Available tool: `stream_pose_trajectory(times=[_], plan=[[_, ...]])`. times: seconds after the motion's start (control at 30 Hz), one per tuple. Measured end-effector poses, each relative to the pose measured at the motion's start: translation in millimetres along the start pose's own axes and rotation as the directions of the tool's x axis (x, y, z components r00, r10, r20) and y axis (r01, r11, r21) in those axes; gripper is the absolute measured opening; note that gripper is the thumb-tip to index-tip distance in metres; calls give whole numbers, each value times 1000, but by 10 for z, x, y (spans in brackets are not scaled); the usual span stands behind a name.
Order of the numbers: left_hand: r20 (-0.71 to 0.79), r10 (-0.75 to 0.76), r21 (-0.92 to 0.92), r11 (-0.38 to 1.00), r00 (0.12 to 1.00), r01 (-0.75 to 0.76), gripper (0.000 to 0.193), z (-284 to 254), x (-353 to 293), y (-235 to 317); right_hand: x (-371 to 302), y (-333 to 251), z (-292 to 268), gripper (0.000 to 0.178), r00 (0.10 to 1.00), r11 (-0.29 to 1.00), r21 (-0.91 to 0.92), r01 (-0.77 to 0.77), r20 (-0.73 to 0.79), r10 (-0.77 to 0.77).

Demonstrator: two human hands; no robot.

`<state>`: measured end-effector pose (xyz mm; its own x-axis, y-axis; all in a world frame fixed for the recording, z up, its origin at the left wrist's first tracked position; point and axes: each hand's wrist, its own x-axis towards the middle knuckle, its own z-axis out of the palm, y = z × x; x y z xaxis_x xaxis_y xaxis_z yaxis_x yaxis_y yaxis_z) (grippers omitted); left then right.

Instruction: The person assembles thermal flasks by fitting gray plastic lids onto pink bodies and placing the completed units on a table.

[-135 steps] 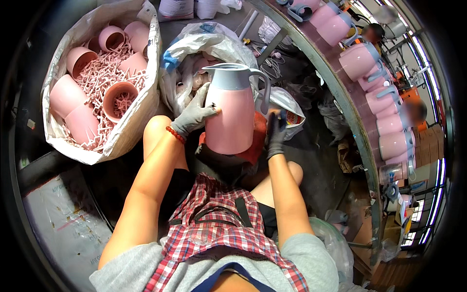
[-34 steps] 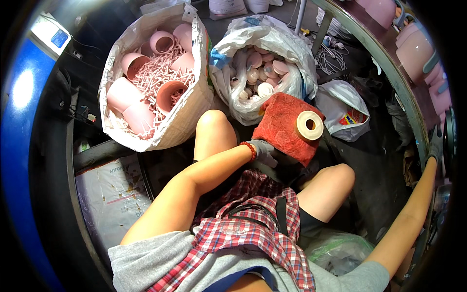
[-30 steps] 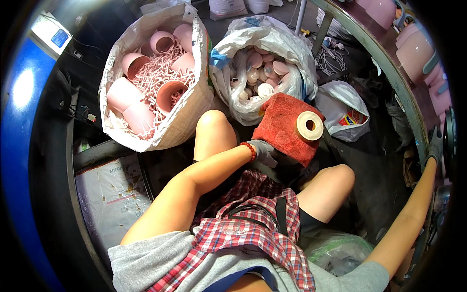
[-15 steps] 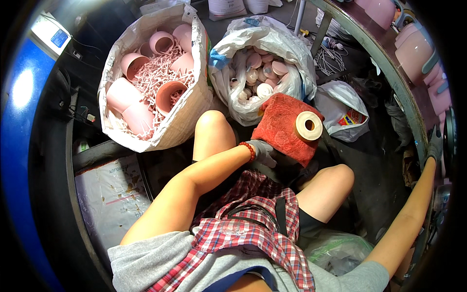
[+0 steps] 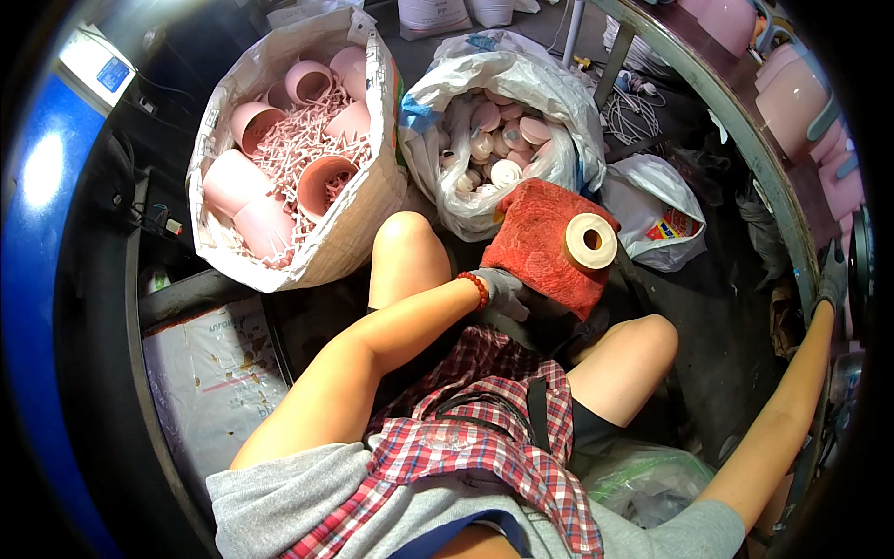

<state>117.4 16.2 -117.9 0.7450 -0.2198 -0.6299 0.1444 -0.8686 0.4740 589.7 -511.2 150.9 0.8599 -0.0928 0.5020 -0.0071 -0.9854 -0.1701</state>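
My left hand [image 5: 504, 293], in a grey glove with a red bead bracelet at the wrist, lies against the near left side of a block covered in red cloth [image 5: 535, 233]. Its fingertips are hidden by the block's edge. On the block's right part rests a cream ring-shaped piece [image 5: 603, 255] with a dark hole in its middle. Far out at the right, my right hand [image 5: 832, 279], gloved too, reaches up to the bench edge with its fingers stretched out. A dark round object [image 5: 862, 264] is beside it, partly lost at the rim.
Pink cups [image 5: 328, 184] and shredded paper fill a white woven sack [image 5: 209, 224] at the left. A plastic-lined bag [image 5: 568, 112] holds round pink and white pieces [image 5: 507, 140]. Pink kettle-like bodies [image 5: 792, 102] stand on the bench [image 5: 745, 84]. A smaller white bag [image 5: 643, 186] sits nearby.
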Motion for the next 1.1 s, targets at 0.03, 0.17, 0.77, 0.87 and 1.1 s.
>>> stream_pose_trajectory(times=[0.03,0.17,0.77,0.87,1.1], plan=[[-9,8,-1,1000,1000,-8,51,-3,-14,-1,0,-12,5,66,1000,1000,10,-1,9,1],[-18,26,0,1000,1000,-26,51,-38,-68,27,-28,-45,28,66,1000,1000,28,-9,27,8],[33,-41,48,998,999,39,56,36,96,-60,1,-21,39,67,1000,1000,-13,-3,12,3],[32,-36,43,998,999,34,56,49,106,-82,22,-32,79,68,999,1000,13,-4,47,3],[7,-3,-7,1000,1000,3,55,12,65,-48,92,104,86,67,1000,999,31,13,23,-14]])
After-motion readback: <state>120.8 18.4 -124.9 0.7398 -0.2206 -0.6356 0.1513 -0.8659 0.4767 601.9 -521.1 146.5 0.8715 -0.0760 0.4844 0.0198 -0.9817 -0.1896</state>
